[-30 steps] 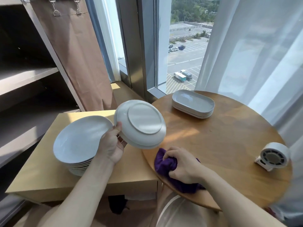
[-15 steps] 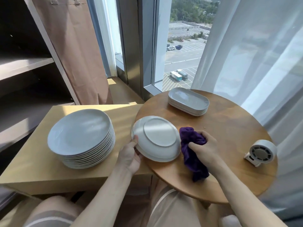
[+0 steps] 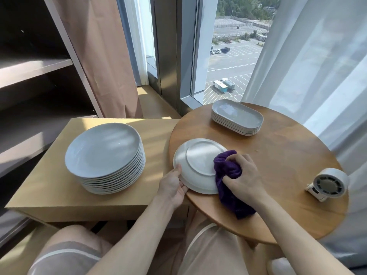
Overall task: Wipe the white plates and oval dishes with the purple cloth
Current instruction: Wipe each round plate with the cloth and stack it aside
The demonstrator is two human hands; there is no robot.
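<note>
A white round plate (image 3: 196, 161) lies upside down at the left edge of the round wooden table (image 3: 288, 155). My left hand (image 3: 174, 185) holds its near-left rim, thumb on top. My right hand (image 3: 244, 175) grips the bunched purple cloth (image 3: 226, 171) and presses it against the plate's right side; the cloth's tail hangs toward the table's near edge. A tall stack of white round plates (image 3: 105, 155) stands on the tan box to the left. A stack of white oval dishes (image 3: 237, 117) sits at the table's far side.
The tan cardboard box (image 3: 49, 185) abuts the table's left edge. A small white fan (image 3: 327, 184) stands on the table's right. Dark shelves stand at far left, a brown curtain and window behind, and white sheer curtains at right. My knees are below.
The upturned plate came down from the air onto the table's left edge. My right hand carried the cloth up and left onto the plate's right side.
</note>
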